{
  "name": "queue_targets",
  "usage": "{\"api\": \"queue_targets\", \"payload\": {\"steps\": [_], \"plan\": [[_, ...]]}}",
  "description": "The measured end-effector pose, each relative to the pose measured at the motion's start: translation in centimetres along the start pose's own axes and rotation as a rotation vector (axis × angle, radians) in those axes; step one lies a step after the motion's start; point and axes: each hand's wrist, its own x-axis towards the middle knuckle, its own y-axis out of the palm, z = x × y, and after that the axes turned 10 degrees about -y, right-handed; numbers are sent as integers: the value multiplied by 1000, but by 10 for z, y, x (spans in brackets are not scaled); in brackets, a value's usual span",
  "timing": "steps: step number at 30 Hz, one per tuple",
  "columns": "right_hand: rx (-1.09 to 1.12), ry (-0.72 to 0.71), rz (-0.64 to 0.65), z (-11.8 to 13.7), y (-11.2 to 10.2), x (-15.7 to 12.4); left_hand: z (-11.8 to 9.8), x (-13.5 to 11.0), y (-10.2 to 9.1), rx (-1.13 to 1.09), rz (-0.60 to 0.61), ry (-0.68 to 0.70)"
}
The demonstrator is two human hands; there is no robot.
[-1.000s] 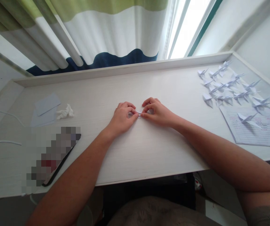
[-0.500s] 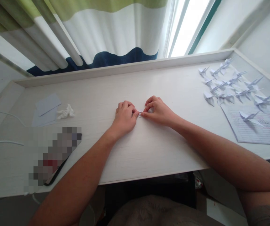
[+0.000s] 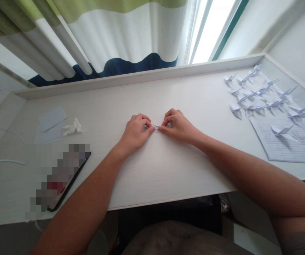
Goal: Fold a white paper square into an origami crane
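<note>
Between my fingertips, at the middle of the white desk (image 3: 147,173), is a small piece of folded white paper (image 3: 156,128). My left hand (image 3: 137,132) pinches its left side between thumb and forefinger. From the other side, the thumb and fingers of my right hand (image 3: 177,125) close on its right side. Most of the paper is covered by the fingers, so its exact folded shape cannot be made out. Both hands rest low, close to the desk surface.
Several folded paper cranes (image 3: 258,94) stand at the far right. One more crane (image 3: 282,131) sits on a lined notebook (image 3: 295,150). To the left lie paper sheets (image 3: 52,118), a crumpled tissue (image 3: 73,127), a phone (image 3: 69,186) with a blurred screen and a white cable (image 3: 3,161).
My left hand has shifted slightly left, with its finger and thumb forming a wider loop. A bit more of the folded paper shows between the hands. My right hand has hardly moved.
</note>
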Motion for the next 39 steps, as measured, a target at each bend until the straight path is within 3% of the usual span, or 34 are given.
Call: {"api": "queue_targets", "payload": {"steps": [6,23,27,30,33,36,39], "plan": [[6,8,-15,2,2,-1,-5,0,7,91,-38,-69],[26,34,-7,4,2,-2,-1,-2,4,92,-53,95],[60,30,-13,2,-5,-1,-2,-2,3,102,-30,66],[110,30,53,0,-15,0,-4,-3,3,107,-27,46],[214,78,112,-2,-26,1,-5,-4,4,107,-34,38],[307,131,94,-3,-31,3,-4,-4,5,91,-37,28],[239,53,86,-3,-28,2,-4,-4,6,70,-29,19]]}}
